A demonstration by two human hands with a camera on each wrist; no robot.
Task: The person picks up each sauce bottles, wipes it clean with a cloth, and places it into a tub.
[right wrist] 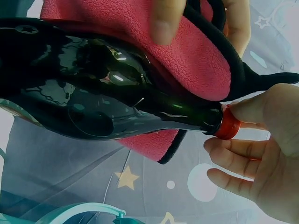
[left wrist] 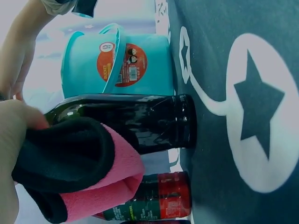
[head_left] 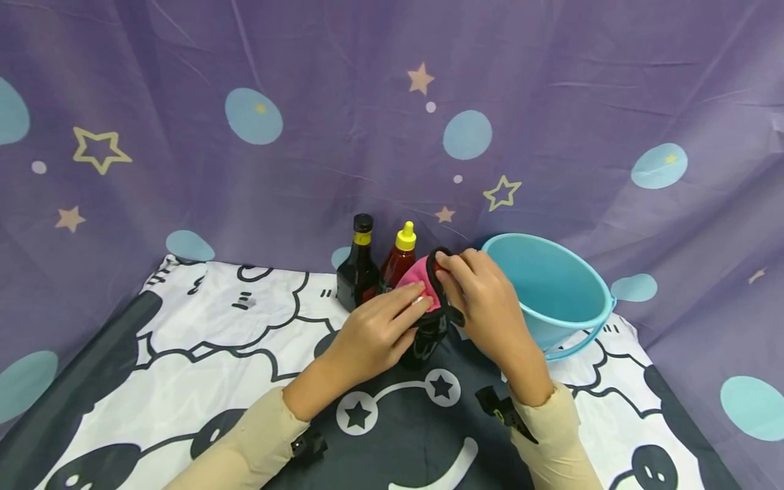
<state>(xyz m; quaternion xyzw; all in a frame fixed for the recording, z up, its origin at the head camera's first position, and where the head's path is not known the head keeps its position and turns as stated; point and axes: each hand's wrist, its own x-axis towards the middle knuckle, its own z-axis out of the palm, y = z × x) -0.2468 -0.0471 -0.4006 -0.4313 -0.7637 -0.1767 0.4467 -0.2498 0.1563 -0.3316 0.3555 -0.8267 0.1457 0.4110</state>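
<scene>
Pink, from the head: pinching cloth (head_left: pixel 415 273) in the left hand (head_left: pixel 381 325) against a dark glass bottle (head_left: pixel 422 344). Left wrist: showing that bottle upright, near a turquoise bucket (left wrist: pixel 158 65). Right wrist: clamping the bottle's red cap (right wrist: pixel 230 125) in the right hand (right wrist: pixel 275 172); unable to tell contents.

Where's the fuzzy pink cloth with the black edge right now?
In the head view, the fuzzy pink cloth is just right of centre, held in the left hand beside the red-capped dark glass bottle.

Beige sleeves (head_left: pixel 257 435) (black wristbands (head_left: pixel 508 413)).
</scene>
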